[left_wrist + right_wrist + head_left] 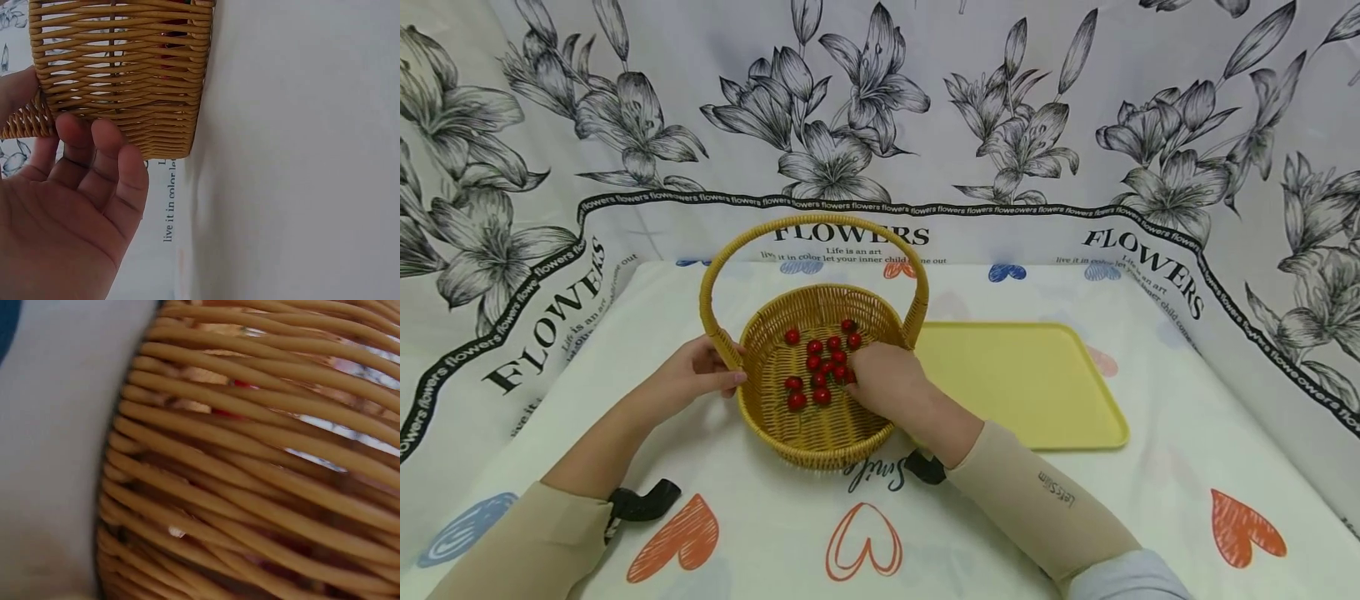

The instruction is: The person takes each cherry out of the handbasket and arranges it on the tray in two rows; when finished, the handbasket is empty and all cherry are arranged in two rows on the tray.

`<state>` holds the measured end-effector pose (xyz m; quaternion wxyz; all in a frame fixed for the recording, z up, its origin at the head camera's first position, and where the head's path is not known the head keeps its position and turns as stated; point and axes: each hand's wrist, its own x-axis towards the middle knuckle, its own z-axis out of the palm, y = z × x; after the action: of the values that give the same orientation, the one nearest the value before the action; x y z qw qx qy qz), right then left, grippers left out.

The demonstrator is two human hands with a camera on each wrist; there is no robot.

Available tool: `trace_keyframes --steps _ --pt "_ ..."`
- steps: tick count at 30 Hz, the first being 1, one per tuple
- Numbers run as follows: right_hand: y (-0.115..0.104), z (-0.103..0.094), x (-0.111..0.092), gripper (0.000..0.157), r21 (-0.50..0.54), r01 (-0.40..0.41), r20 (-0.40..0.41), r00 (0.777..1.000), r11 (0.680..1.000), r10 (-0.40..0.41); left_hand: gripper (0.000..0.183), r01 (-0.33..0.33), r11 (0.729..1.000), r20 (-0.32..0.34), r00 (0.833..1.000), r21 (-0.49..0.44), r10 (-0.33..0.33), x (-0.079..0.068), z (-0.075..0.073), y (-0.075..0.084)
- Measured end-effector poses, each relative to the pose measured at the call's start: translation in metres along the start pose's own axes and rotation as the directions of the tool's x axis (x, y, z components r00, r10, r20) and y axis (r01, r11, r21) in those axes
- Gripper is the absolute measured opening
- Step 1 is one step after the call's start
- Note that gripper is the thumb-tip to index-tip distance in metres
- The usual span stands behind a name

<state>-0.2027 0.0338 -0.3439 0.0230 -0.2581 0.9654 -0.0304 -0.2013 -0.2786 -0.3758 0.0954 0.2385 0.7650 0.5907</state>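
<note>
A yellow wicker basket (820, 446) with a tall arched handle stands mid-table, with several small glossy red cherries (822, 396) scattered on its floor. My left hand (681, 379) holds the basket's left side where the handle meets the rim. In the left wrist view, bent fingertips (107, 134) lie against the woven wall. Over the right rim, my right hand (891, 383) reaches down into the basket beside the cherries. Its fingertips are mostly hidden, and I cannot tell whether they pinch a cherry. The right wrist view is filled by the basket's weave (250, 456).
A flat yellow tray (1022, 383) lies just right of the basket, partly behind my right forearm. White cloth (775, 542) printed with hearts covers the table. A flower-print curtain (880, 125) rises behind it and along both sides.
</note>
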Motion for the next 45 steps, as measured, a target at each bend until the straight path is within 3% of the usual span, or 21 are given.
trace_keyframes --steps 5,10,13,18,22,25,30,35,38,45 --pt "0.001 0.005 0.003 0.013 0.000 -0.026 -0.022 0.999 1.000 0.026 0.032 -0.010 1.000 0.013 1.000 -0.004 0.010 0.002 0.003 -0.001" --pt "0.007 -0.001 -0.003 0.016 0.204 -0.010 -0.049 0.999 0.979 0.020 0.030 -0.023 1.000 0.014 1.000 0.001 0.023 0.002 0.001 -0.002" --pt "0.013 -0.012 -0.014 0.023 0.384 0.017 -0.071 0.997 0.923 0.012 0.030 -0.017 1.000 0.015 1.000 0.008 0.017 0.001 -0.001 -0.002" --pt "0.030 -0.029 -0.028 0.023 0.609 0.115 -0.116 0.992 0.785 -0.055 0.030 0.017 0.999 -0.004 1.000 0.034 -0.017 0.000 -0.003 -0.001" --pt "0.048 -0.042 -0.033 0.023 0.680 0.187 -0.134 0.982 0.709 -0.130 0.031 0.009 0.999 -0.005 1.000 0.040 -0.009 0.000 -0.002 0.001" --pt "0.062 -0.052 -0.037 0.024 0.692 0.228 -0.144 0.973 0.685 -0.178 0.030 0.000 0.999 -0.003 1.000 0.044 0.000 0.000 -0.001 0.001" --pt "0.084 -0.069 -0.047 0.025 0.703 0.232 -0.141 0.972 0.672 -0.188 0.029 0.012 0.999 -0.006 1.000 0.052 -0.012 0.001 0.001 0.000" --pt "0.109 -0.078 -0.055 0.027 0.732 0.161 -0.105 0.987 0.662 -0.124 0.031 0.024 0.998 -0.004 1.000 0.056 -0.024 0.002 0.002 -0.001" --pt "0.123 -0.081 -0.057 0.026 0.728 0.111 -0.088 0.994 0.676 -0.068 0.032 0.020 0.998 0.000 1.000 0.054 -0.020 0.002 0.003 -0.001" --pt "0.147 -0.073 -0.044 0.020 0.694 0.084 -0.126 0.992 0.715 0.006 0.028 -0.018 0.999 0.013 1.000 0.049 0.018 0.002 -0.001 -0.003"
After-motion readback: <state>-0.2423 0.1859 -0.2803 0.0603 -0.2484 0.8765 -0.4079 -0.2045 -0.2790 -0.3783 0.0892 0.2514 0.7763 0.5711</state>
